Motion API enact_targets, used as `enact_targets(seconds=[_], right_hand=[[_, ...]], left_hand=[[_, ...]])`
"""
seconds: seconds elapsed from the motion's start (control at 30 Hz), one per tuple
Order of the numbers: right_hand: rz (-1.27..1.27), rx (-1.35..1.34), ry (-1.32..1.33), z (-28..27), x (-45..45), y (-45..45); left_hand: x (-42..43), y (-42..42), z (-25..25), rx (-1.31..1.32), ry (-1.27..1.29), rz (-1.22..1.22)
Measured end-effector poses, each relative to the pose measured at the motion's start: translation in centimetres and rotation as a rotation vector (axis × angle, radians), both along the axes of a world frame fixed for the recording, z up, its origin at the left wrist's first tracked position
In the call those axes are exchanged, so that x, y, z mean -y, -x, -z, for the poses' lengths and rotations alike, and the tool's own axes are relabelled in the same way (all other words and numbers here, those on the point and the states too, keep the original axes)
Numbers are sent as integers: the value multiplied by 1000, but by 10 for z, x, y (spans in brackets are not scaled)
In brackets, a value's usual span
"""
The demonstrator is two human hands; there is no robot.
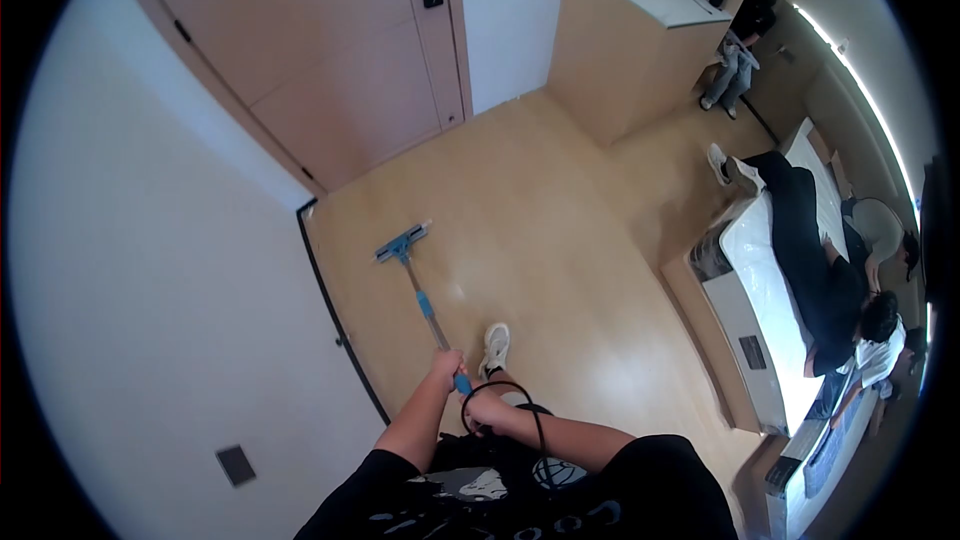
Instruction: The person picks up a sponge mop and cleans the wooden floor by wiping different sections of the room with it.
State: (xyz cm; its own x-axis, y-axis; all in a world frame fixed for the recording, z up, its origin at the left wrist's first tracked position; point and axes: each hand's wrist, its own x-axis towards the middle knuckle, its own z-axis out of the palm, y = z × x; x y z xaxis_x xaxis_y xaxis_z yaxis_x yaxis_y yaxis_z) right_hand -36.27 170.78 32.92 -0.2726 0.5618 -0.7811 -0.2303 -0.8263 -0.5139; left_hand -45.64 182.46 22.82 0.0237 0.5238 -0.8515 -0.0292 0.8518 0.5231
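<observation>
A squeegee with a blue head on a long metal pole reaches out in front of me. Its head rests on or just above the wooden floor; I cannot tell which. My left hand is wrapped round the pole above its blue end grip. Lower down, near the pole's end, my right hand is closed, apparently on the handle, though its fingers are partly hidden. A black cable loops round by my right wrist and runs down over my shirt.
Ahead is a closed wooden door with a black handle. A white wall runs along my left. A wooden cabinet stands ahead right, boxes on top. People lie or sit on a plastic-covered mattress; another person is beyond the cabinet.
</observation>
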Motion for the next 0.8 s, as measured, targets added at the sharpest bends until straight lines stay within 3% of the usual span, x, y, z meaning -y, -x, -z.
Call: enact_targets(seconds=[0.2,0.27,0.37,0.47,0.57,0.6,0.7,0.73,0.8], right_hand=[[-29,-58,-57,-6,-173,-4],[-64,-19,-97,-7,-208,4],[-145,90,-134,-79,-253,-25],[-163,109,-173,-72,-283,-45],[-225,105,-133,-69,-318,-78],[-262,91,-139,-78,-331,-94],[-311,40,-131,-92,-366,-137],[-286,24,-118,-81,-376,-148],[-332,90,-131,-78,-392,-173]], left_hand=[[-170,11,3,70,21,83],[-198,20,1,85,73,67],[-245,11,7,108,138,25],[-264,-3,47,87,128,25],[-294,-37,-25,125,166,90],[-305,-37,-29,105,105,217],[-378,-30,-89,-45,176,1026],[-412,-24,-86,-61,158,1184],[-515,-29,-63,-347,-57,1503]])
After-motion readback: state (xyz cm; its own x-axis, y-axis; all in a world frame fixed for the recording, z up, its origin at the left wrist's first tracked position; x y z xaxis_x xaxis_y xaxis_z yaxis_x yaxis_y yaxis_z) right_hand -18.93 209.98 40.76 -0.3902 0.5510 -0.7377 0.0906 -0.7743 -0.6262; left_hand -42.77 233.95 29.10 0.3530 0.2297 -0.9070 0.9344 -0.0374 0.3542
